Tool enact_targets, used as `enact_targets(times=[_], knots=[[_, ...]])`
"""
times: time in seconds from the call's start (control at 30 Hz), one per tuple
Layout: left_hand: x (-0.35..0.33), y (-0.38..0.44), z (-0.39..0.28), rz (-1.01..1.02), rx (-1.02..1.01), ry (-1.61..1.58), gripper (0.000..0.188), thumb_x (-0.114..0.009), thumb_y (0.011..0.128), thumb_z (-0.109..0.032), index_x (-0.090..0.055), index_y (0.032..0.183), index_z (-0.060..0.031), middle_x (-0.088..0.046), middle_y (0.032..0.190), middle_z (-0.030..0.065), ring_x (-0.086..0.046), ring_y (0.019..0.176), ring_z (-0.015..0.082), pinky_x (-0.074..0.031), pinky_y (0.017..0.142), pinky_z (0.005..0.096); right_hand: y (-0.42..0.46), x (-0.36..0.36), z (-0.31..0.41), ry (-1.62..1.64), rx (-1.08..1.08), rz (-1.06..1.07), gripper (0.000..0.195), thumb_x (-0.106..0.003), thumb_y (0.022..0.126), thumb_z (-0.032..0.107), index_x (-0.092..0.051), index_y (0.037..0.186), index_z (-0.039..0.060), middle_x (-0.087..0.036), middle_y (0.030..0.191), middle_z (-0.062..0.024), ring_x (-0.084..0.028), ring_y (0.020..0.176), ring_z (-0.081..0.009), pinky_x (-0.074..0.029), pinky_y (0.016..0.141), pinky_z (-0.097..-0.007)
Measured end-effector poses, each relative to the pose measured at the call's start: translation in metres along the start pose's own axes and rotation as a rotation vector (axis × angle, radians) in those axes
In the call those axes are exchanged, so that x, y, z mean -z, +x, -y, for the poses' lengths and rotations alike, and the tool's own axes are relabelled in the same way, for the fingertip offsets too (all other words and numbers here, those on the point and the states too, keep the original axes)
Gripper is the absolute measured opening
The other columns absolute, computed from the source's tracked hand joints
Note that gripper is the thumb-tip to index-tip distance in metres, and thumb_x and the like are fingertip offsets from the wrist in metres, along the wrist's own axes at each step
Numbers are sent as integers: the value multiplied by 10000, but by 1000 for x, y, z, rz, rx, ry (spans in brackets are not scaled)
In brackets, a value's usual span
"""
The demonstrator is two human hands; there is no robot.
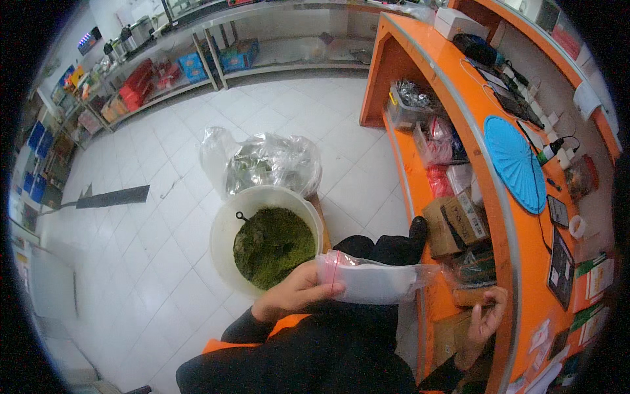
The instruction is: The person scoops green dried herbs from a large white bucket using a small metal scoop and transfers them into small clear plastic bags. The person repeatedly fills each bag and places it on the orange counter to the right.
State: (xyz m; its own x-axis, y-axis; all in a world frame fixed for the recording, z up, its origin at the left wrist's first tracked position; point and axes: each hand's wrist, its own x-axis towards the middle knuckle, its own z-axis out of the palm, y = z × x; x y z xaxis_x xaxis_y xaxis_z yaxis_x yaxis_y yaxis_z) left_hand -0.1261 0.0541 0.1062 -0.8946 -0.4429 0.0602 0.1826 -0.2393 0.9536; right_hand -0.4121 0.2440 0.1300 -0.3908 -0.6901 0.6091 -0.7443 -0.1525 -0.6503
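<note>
My left hand (300, 290) grips a clear zip-lock plastic bag (379, 280) by its end with the red seal line. Something white shows through the plastic; I cannot tell if it is a stack of bags or one sheet. Apart from it, my right hand (487, 315) is raised beside the orange counter's edge, fingers spread and holding nothing. Left of my lap stands a white plastic bucket (221, 246) partly filled with green powder (280, 246). A dark handle with a ring end (240, 215) sticks out of the powder.
Beyond the bucket, a large clear plastic bag (270, 162) has green contents. At right, the orange counter (462, 123) carries a blue fan-shaped mat (514, 162) and a phone (557, 212). Its lower shelf holds a cardboard box (455, 224) and a plastic bin (408, 106). Metal shelving (295, 64) lines the back.
</note>
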Motion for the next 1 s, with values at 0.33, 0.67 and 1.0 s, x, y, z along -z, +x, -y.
enact_targets(times=[0.33, 0.67, 1.0], knots=[[-10, 16, 20, -33, -24, 167, 315, -521, 869, -161, -480, 1144, -13, -448, 1174, 92, -431, 1094, 182, -347, 933, 323, -46, -32, -33, 189, -435, 16, 253, -630, 809, 180, -589, 957, -20, -603, 932, -97, -548, 863, -149, -438, 758, -287], [18, 7, 41, -351, 60, 228, 287, -488, 874, -82, -490, 1151, -5, -569, 1011, 80, -534, 931, 161, -417, 828, 289, -85, 216, -55, -1267, -149, -886, 354, -519, 886, 216, -494, 1135, -34, -567, 1074, -168, -548, 1008, -290, -415, 869, -357], [-18, 28, 55, 253, 77, 469, 260, -441, 876, -132, -491, 1126, -84, -530, 925, 163, -539, 882, 334, -431, 755, 381, -16, -56, -33, 126, -330, -125, 507, -545, 809, 165, -363, 1254, 4, -512, 1152, -147, -508, 1070, -255, -386, 921, -347]])
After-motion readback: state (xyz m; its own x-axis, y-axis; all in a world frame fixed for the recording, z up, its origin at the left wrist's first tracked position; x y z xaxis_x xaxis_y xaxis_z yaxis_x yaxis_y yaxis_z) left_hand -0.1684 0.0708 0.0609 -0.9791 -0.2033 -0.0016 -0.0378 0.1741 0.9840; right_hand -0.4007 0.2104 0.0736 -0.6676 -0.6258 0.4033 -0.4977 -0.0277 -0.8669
